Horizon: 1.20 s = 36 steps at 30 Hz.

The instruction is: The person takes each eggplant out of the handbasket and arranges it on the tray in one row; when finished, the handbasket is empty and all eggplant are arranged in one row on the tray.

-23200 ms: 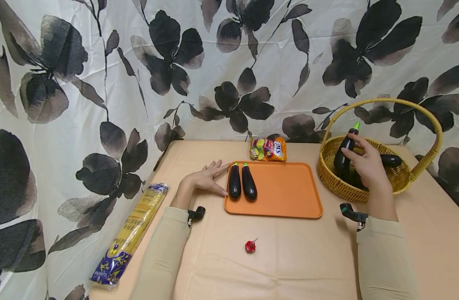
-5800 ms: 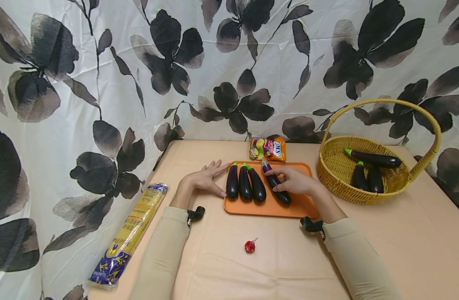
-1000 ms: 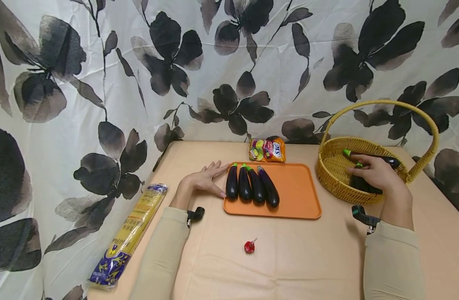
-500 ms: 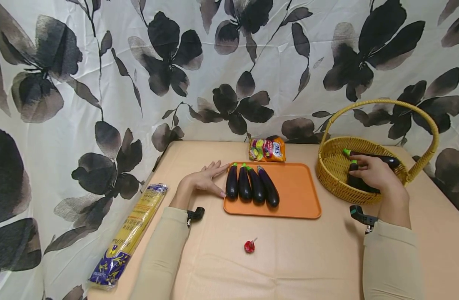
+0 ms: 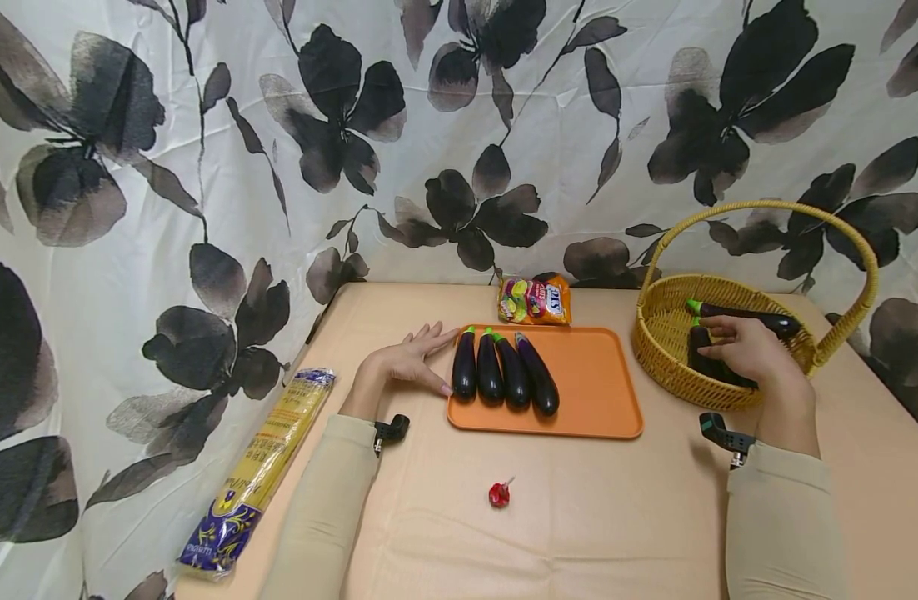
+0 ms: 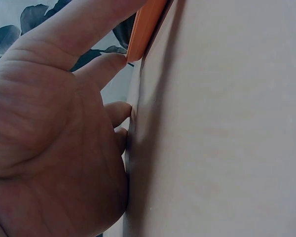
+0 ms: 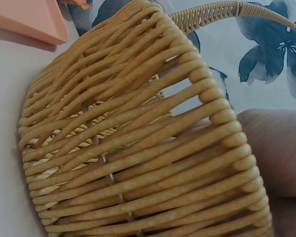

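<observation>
Several dark purple eggplants (image 5: 511,371) lie side by side on the left half of the orange tray (image 5: 594,383). My left hand (image 5: 410,362) rests at the tray's left edge, fingers spread, with fingertips touching the rim. Inside the wicker basket (image 5: 665,367), my right hand (image 5: 751,346) grips an eggplant (image 5: 699,346) by its side, its green stem up. Another eggplant (image 5: 774,321) lies across the back of the basket, partly behind the hand. A dark shape below the hand is mostly hidden. In the right wrist view the basket's weave hides the fingers.
A shiny snack bag (image 5: 534,300) lies behind the tray. A long spaghetti pack (image 5: 260,471) lies along the table's left edge. In front of the tray sits a small red wrapped lollipop (image 5: 500,493). The basket's tall handle (image 5: 766,202) arches over the right hand.
Over the last second my right hand has shifted an eggplant slightly leftward inside the basket. Since the oldest frame, more eggplants have come onto the tray. The left hand has stayed put.
</observation>
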{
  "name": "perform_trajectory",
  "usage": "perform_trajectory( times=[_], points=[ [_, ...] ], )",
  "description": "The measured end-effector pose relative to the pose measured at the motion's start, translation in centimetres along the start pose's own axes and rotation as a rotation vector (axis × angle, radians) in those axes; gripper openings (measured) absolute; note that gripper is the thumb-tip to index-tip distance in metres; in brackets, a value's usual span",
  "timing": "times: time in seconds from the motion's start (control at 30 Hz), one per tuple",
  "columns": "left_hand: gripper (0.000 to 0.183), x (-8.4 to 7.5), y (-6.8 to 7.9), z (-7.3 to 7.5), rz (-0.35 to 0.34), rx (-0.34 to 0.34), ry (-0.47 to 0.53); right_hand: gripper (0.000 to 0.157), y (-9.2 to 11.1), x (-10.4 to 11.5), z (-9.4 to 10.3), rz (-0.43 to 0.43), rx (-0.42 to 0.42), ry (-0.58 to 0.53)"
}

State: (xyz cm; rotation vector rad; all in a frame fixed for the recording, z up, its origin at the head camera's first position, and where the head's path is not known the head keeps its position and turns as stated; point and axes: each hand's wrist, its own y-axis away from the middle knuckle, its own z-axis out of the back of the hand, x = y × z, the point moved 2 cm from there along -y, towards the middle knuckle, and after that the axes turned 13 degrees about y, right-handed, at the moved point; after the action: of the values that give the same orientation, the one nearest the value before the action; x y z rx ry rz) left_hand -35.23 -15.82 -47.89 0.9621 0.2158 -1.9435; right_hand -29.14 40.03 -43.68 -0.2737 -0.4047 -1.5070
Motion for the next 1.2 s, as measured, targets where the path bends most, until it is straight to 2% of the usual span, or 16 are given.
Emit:
perform_trajectory(
  times=[0.27,0.5,0.77,1.0,1.2],
  points=[
    [0.123,-0.1,-0.1,0.1,0.007,0.009,0.006,0.057,-0.1,0.2,0.0,0.032,0.062,0.109],
    [0.123,0.0,-0.1,0.2,0.005,0.013,0.002,0.058,-0.3,0.8,-0.2,0.096,0.11,0.14],
    [0.123,0.0,-0.2,0.2,0.01,0.012,0.004,0.048,-0.6,1.6,-0.6,0.149,0.129,0.2],
    [0.123,0.0,-0.2,0.3,0.007,0.015,0.003,0.048,-0.7,1.9,-0.7,0.147,0.115,0.205],
    [0.123,0.0,-0.2,0.3,0.007,0.015,0.007,0.05,-0.6,1.9,-0.4,0.094,0.097,0.171]
  ],
)
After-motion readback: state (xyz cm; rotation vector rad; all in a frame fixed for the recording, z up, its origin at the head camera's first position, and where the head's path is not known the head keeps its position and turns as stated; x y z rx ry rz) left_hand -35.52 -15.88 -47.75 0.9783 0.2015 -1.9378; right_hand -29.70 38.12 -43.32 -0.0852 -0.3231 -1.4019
